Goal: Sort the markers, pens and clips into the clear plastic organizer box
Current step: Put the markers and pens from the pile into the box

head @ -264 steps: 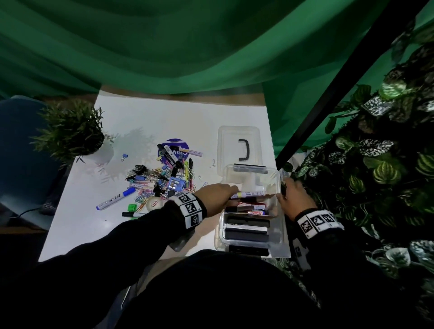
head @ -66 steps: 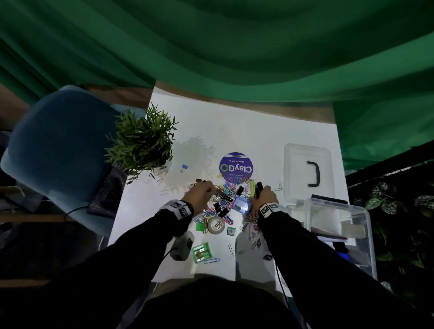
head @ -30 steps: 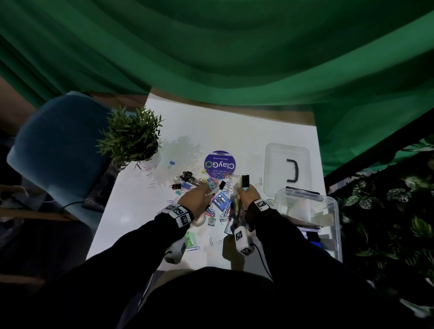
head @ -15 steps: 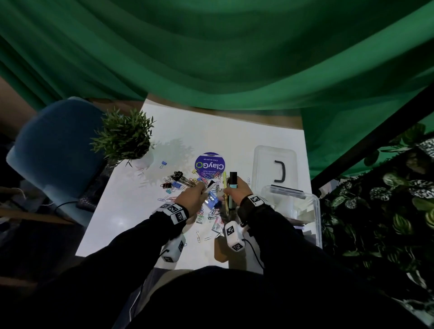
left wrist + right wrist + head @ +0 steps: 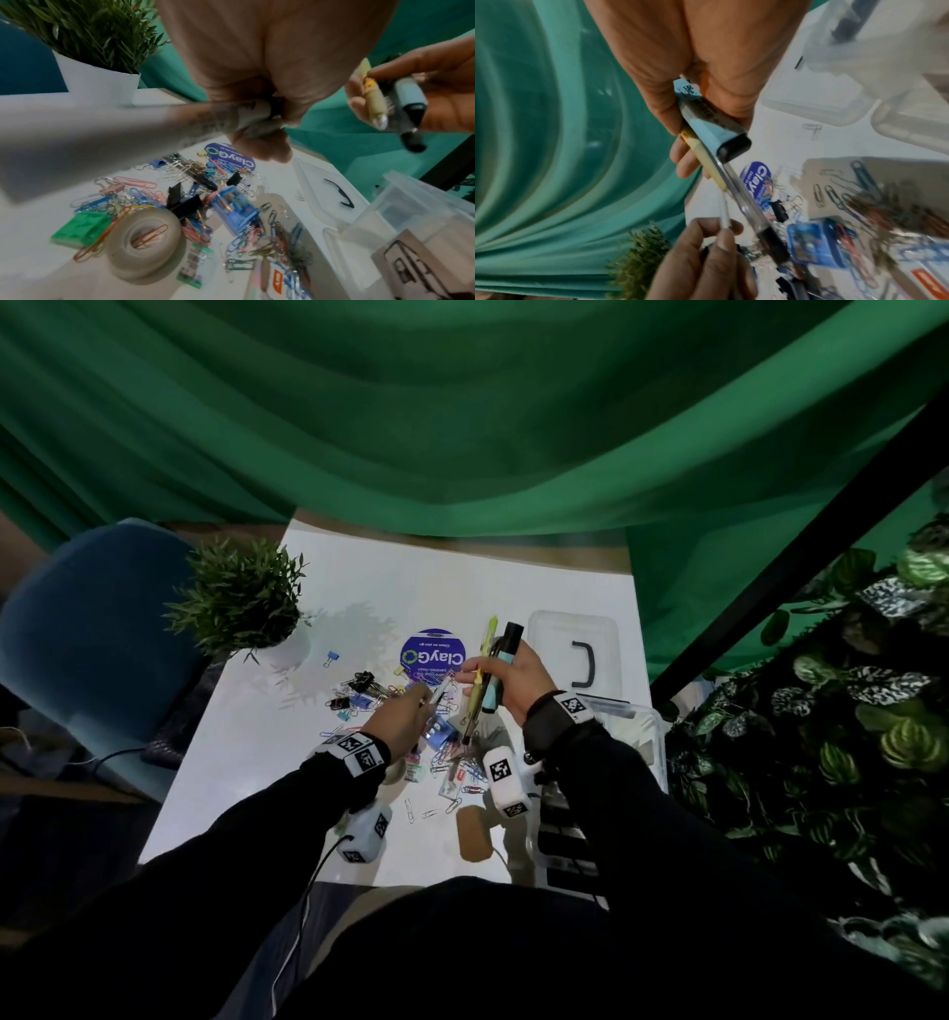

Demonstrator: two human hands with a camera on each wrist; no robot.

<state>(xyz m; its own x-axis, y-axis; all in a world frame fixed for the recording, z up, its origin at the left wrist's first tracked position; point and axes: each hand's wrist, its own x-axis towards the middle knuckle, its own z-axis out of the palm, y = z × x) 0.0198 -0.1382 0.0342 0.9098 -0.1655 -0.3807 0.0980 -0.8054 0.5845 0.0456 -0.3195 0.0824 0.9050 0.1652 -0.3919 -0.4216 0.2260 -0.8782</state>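
My right hand (image 5: 493,670) hovers above the table, gripping a bundle: a light-blue marker (image 5: 500,670) with a black cap, a yellow pen (image 5: 485,654) and a clear pen (image 5: 746,203). Just left of it, my left hand (image 5: 426,703) pinches a white pen (image 5: 441,693), its tip close to the bundle. A heap of coloured paper clips and binder clips (image 5: 369,693) lies under both hands. The clear organizer box (image 5: 657,726) stands at the right table edge, mostly hidden behind my right arm.
The box lid (image 5: 554,634) with a black handle lies behind the box. Also on the table are a potted plant (image 5: 241,598), a round ClayGo sticker (image 5: 431,654), a blue clip case (image 5: 233,207), a tape roll (image 5: 144,243) and a green pad (image 5: 79,227).
My right hand has added the yellow pen to its marker and lifted the bundle. My left hand has picked a white pen out of the heap and brought it towards the right hand.
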